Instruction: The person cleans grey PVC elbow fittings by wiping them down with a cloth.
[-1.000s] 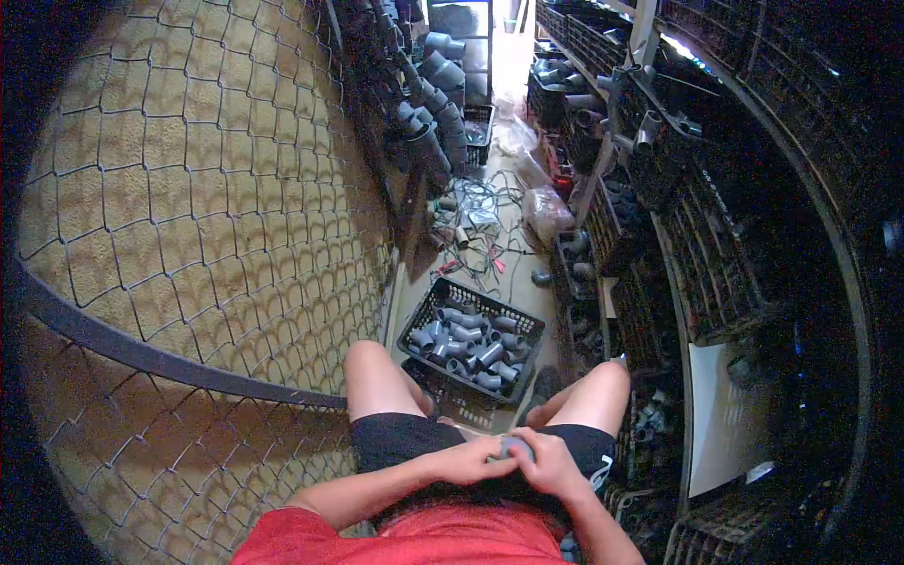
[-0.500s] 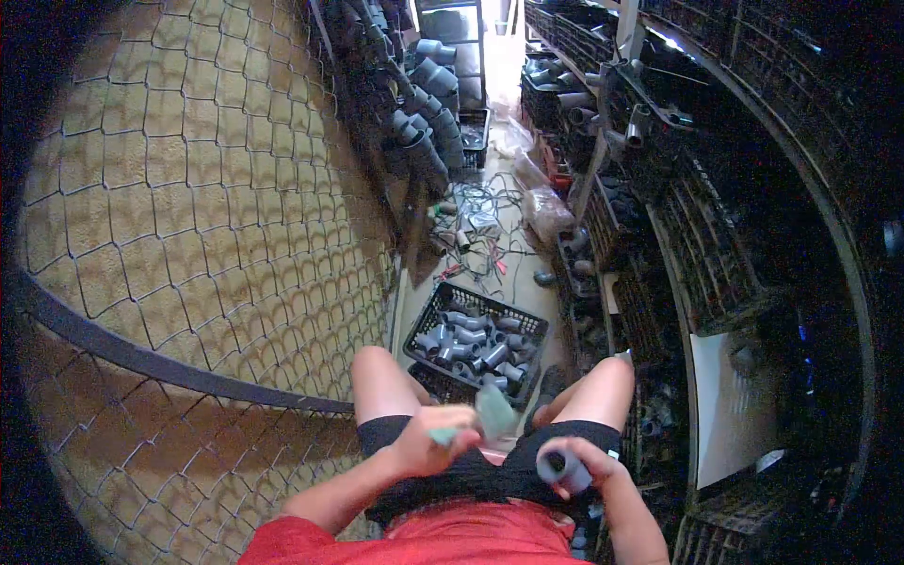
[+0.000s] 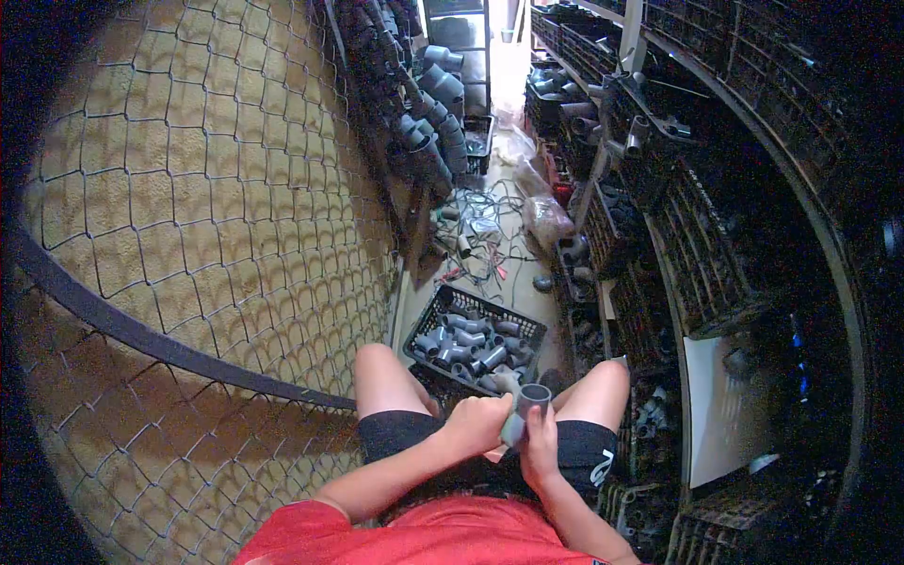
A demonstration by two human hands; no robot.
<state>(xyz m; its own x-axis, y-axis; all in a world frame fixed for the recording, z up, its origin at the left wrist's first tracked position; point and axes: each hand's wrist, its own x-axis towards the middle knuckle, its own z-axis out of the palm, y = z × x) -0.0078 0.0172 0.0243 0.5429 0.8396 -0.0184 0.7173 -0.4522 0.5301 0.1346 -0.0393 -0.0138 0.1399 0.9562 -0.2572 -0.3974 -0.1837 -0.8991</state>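
Note:
My right hand [image 3: 540, 454] is closed around a grey plastic pipe fitting [image 3: 534, 399], its round open end facing up. Against the fitting's left side presses my left hand [image 3: 477, 423], closed on a pale green rag [image 3: 513, 429]; most of the rag is hidden in the fist and between the hands. Both hands meet above my lap. Just beyond them, a black plastic crate [image 3: 421, 323] on the floor holds many grey pipe elbows [image 3: 461, 337].
Chain-link fencing [image 3: 217, 207] runs along the left. On the right stand shelves with dark crates [image 3: 706, 245] and a pale board [image 3: 718, 405]. Tangled cables and scraps [image 3: 485, 231] lie on the aisle floor beyond the crate. Large grey fittings [image 3: 441, 85] are stacked at back left.
My right hand has brought the fitting up and left, and my left hand has moved right with the rag. The two hands, apart before, now meet at the fitting.

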